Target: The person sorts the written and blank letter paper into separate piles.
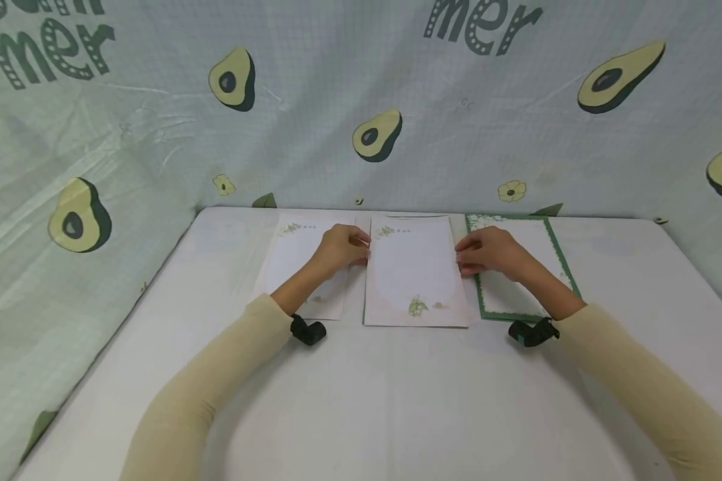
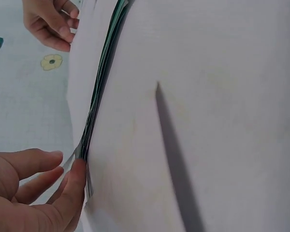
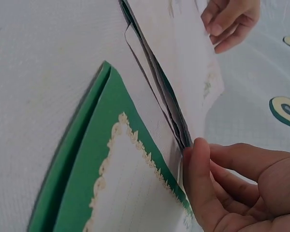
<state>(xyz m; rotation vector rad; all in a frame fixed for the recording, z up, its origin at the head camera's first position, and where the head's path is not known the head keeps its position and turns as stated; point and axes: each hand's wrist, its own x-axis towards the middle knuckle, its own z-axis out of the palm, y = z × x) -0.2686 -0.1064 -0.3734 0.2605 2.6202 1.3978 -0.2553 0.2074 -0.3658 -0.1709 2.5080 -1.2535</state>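
Note:
A stack of pale pink printed paper sheets [image 1: 418, 267], with a small green plant design, stands in the middle of the table, its front edge facing me. My left hand [image 1: 339, 248] holds its left side edge and my right hand [image 1: 490, 252] its right side edge, thumbs and fingertips at the sheets. Dark green layers show among the sheet edges [image 2: 97, 87] in the left wrist view. Some sheets [image 3: 144, 65] are slightly spread apart in the right wrist view. Beneath my right forearm lies green-bordered paper [image 1: 517, 297], partly covered by that hand.
Another pale pink sheet [image 1: 273, 274] lies left of the stack, partly under my left hand. The white table [image 1: 349, 407] reaches to a hanging cloth [image 1: 307, 147] with avocado prints at the back and left. Black wrist cameras [image 1: 308, 331] sit on both wrists.

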